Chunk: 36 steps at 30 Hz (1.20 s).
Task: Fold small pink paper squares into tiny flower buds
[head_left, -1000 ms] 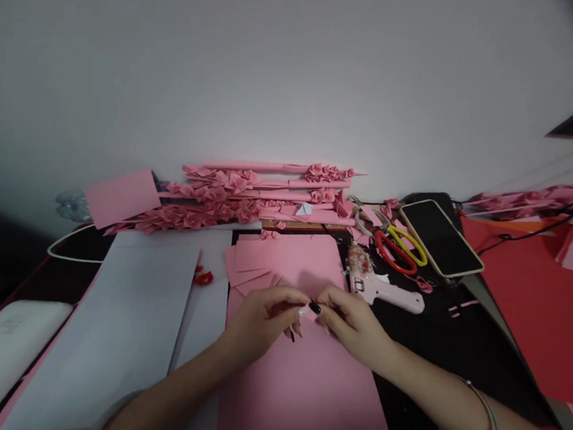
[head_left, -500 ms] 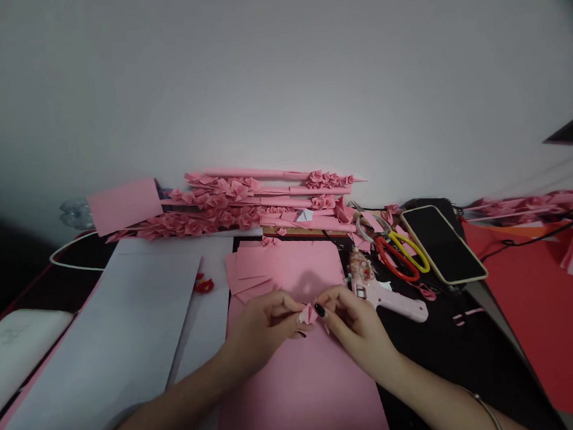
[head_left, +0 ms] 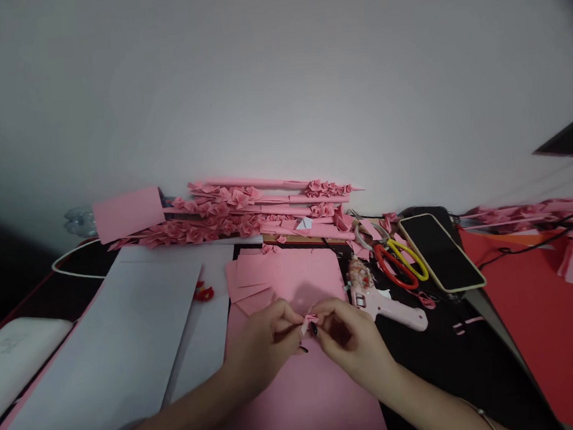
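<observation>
Between both hands, over a large pink paper sheet (head_left: 307, 400), is a small folded pink paper piece (head_left: 308, 321). My left hand (head_left: 267, 340) pinches its left side between thumb and fingers. My right hand (head_left: 352, 343) closes on its right side, the dark-nailed thumb pressed against the folds. The fingers partly cover the piece, so its exact shape is hard to make out. Smaller pink paper rectangles (head_left: 251, 275) lie at the sheet's upper left, beyond my left hand. A pale pink glue gun (head_left: 395, 309) rests right of my right hand.
Pink paper flower stems (head_left: 216, 211) are piled along the wall. Scissors (head_left: 396, 265) with red and yellow handles and a phone (head_left: 440, 252) lie at right, near red paper (head_left: 542, 333). White sheets (head_left: 121, 336) and a white box-like object (head_left: 17, 349) occupy the left.
The paper piece has turned between my fingers. My right thumb and fingers have shifted onto its front and closed in. The whole view has tilted slightly, so things sit a bit lower.
</observation>
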Available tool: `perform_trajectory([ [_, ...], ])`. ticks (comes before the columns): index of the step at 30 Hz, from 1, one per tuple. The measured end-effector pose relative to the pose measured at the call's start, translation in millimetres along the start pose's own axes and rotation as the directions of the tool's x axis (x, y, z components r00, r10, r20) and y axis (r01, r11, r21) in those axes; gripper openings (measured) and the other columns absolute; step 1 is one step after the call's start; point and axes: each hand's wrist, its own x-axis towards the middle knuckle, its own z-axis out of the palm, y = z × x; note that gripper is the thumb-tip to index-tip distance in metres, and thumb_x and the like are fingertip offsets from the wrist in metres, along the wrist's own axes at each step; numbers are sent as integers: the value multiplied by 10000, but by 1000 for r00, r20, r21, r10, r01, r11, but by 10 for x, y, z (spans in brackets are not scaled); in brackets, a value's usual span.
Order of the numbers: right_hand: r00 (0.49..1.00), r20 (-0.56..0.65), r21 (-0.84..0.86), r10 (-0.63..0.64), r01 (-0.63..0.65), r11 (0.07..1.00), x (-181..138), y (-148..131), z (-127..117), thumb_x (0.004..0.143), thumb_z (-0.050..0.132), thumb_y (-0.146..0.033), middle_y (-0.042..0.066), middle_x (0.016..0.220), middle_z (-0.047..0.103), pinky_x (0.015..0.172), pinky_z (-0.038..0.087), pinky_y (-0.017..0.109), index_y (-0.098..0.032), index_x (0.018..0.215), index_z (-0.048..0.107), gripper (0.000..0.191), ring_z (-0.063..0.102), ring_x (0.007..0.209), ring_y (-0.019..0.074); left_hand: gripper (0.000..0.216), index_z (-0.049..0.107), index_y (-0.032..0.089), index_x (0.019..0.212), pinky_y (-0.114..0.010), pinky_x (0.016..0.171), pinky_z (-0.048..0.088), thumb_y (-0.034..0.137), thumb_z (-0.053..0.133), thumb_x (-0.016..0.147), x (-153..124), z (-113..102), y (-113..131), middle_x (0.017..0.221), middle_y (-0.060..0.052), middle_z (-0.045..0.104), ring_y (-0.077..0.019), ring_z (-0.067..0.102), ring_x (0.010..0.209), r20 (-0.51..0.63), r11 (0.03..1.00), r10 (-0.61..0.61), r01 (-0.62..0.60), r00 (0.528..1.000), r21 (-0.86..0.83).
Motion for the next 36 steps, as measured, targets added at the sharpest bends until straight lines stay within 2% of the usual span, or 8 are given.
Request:
perform_trajectory([
  [17,999,-26,-48,-36,34,998,-4,-5,9,730,542,-68,14,738,634,494,452,223,-200,943,591,255,576,550,127,123,496,183,767,-273,634,542,277,557,818,-23,2,-9,664,4,650,-148,647,646,-26,996,55,-53,998,77],
  [22,998,-37,-59,-49,47,997,-12,-1,12,728,533,-61,16,711,628,506,457,225,-190,899,595,223,582,556,130,129,515,183,776,-256,617,521,295,565,817,-28,5,-20,640,-1,655,-152,654,635,-24,992,70,-67,997,104],
  [28,997,-36,-49,-62,60,997,-18,5,12,711,527,-45,8,716,625,504,457,225,-192,929,597,272,587,560,131,178,464,202,765,-264,616,540,341,561,821,-18,13,6,647,13,662,-153,660,632,-16,994,69,-67,997,84],
  [36,998,-40,-39,-51,49,998,-20,13,9,708,536,-39,26,753,650,520,482,230,-195,928,618,282,614,595,144,156,482,205,792,-272,631,558,340,554,826,-12,-3,-13,698,10,682,-159,678,668,-23,998,47,-46,999,52],
])
